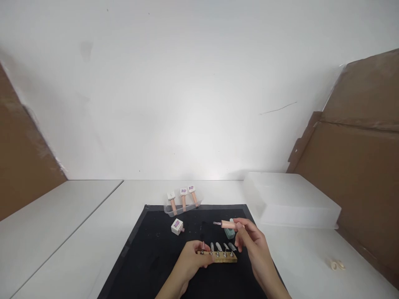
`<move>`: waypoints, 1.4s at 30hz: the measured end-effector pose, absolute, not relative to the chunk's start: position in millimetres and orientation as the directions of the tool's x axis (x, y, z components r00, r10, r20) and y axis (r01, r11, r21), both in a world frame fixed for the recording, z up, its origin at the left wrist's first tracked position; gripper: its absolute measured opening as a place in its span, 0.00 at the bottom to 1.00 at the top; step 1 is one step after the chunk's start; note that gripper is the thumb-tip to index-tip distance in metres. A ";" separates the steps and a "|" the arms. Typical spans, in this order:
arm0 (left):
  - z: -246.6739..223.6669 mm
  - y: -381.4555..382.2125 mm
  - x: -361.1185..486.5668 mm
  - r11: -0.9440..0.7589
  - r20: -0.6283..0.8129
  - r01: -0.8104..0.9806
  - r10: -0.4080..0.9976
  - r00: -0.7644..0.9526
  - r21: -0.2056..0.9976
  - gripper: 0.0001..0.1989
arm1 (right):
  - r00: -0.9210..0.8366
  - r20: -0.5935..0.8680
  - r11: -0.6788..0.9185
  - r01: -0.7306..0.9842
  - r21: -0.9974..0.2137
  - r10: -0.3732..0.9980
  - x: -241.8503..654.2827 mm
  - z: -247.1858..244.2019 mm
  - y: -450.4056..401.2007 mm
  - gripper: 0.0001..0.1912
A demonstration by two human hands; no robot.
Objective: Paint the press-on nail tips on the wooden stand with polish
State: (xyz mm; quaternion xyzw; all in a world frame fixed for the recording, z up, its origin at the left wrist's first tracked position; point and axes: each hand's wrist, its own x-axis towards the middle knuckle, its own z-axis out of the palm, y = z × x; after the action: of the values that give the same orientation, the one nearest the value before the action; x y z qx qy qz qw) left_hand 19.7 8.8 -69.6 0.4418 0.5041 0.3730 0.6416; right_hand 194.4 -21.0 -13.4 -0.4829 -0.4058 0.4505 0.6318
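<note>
My left hand (193, 258) grips the left end of a small wooden stand (226, 258). Several nail tips (219, 247) stand on metal pegs along it; the leftmost, beside my fingers, looks pink and the others grey. Between the thumb and fingers of my right hand (251, 241) is a peach-handled polish brush (229, 224), held level above the stand with its coated bristles pointing left. Behind that hand a green bottle (230, 233) is partly hidden. An uncapped white square bottle (177, 226) lies tipped on the black mat (149, 249).
At the mat's back edge a clear tray (170, 213) holds three polish bottles with peach caps (183, 199). A translucent white box (296, 199) sits at the back right. Small beige rings (334, 265) lie on the right. Brown cardboard (358, 166) stands at the sides.
</note>
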 end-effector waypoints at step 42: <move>-32.6 -5.4 15.7 0.244 -0.118 -0.280 0.909 0.400 0.929 0.14 | 0.036 0.210 0.213 -0.198 -0.957 0.977 205.0 -5.4 -13.9 0.15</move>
State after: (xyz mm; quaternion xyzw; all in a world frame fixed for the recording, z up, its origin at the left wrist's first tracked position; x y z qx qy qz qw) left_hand 15.7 -5.4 -32.6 0.4486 0.3505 0.4207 0.7064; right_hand 205.0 -13.9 -5.4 -0.3943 -0.4939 0.4879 0.6021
